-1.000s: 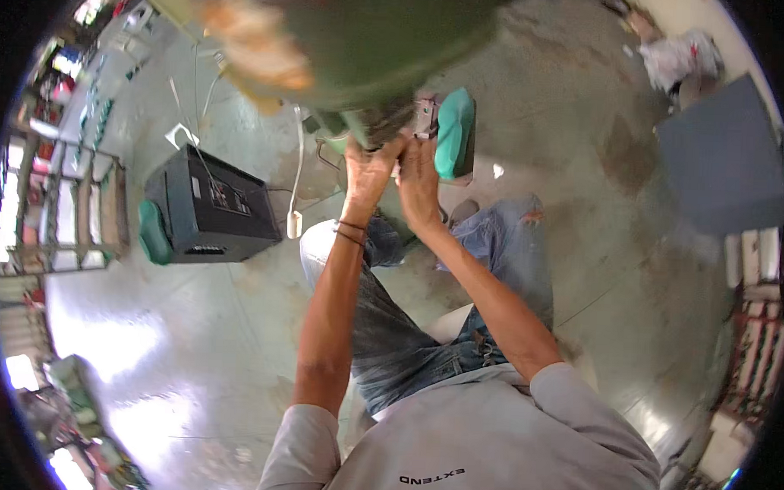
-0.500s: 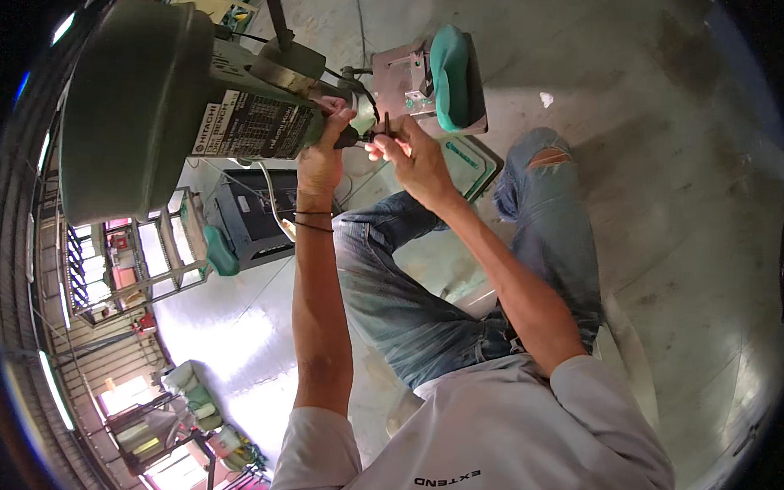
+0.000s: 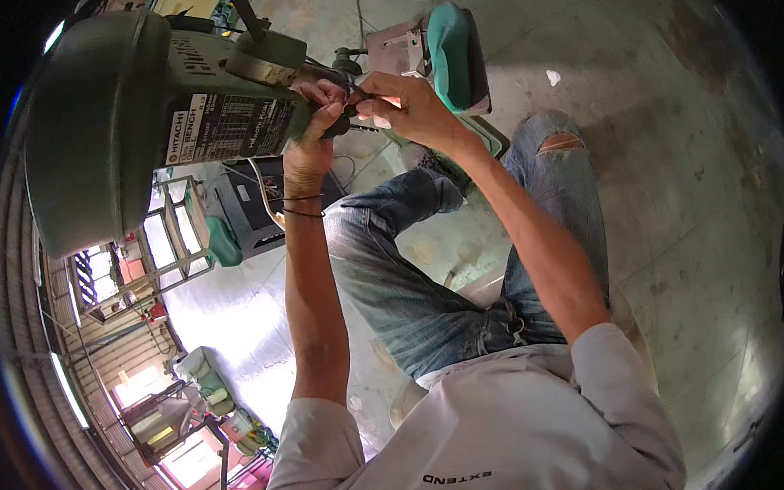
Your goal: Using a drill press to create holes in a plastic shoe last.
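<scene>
Drill (image 3: 90, 126) fills the upper left of the frame, its green housing reaching toward the upper centre and ending in a dark chuck (image 3: 335, 125). From the chuck a slim bit (image 3: 364, 128) points right. The left hand (image 3: 309, 147) grasps the chuck, thumb and fingers curled around it. The right hand (image 3: 427, 117) comes in from the other side, its thumb and fingers pinching a small dark key (image 3: 357, 98) at the chuck, mostly hidden by the fingers. Just above and right of the hands is a brown plate (image 3: 384, 48), with a teal pad (image 3: 450, 57) beside it. Left of centre, below the drill, a black box (image 3: 253, 207) rests on the floor (image 3: 669, 229). A white scrap (image 3: 553, 77) lies at upper right.
</scene>
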Demonstrator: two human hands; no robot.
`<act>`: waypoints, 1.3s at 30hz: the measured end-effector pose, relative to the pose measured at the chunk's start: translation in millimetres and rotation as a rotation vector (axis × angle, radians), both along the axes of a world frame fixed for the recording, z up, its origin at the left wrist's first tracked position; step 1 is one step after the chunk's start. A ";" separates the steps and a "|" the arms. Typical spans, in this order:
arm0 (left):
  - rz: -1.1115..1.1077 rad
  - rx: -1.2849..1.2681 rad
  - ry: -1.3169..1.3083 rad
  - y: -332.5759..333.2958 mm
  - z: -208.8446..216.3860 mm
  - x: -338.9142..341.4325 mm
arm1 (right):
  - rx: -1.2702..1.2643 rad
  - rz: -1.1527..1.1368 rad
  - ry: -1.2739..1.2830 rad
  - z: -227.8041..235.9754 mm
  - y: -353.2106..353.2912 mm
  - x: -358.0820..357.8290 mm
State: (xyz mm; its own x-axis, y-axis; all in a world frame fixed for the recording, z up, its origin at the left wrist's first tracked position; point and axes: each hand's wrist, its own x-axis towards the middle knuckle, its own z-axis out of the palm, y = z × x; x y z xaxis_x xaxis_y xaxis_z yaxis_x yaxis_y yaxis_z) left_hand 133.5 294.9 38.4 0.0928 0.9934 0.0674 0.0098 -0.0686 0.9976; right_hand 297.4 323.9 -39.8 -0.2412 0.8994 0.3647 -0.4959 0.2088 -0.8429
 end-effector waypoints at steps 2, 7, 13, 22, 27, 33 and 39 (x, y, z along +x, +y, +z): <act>-0.012 0.010 -0.025 1.7 -0.8 -0.8 | 0.250 -0.010 -0.312 3.8 11.0 8.1; -0.026 0.058 -0.087 4.0 -4.1 0.4 | 0.480 -0.115 -0.392 18.5 8.2 14.9; 0.035 0.053 -0.118 -0.8 -2.6 5.7 | 0.354 0.018 -0.303 15.5 5.7 14.3; -0.238 0.045 -0.296 10.4 3.9 2.9 | 0.011 0.102 -0.132 13.8 17.2 -30.6; -0.198 0.138 -0.198 16.6 -14.3 -9.6 | -0.044 0.098 -0.278 14.6 10.6 -21.4; -0.028 0.089 0.093 4.1 -33.0 -26.1 | 0.121 -0.005 -0.304 5.0 11.6 -24.4; 0.165 0.056 0.285 -3.3 -35.8 -15.2 | 0.653 -0.077 -0.914 -10.8 25.3 -8.7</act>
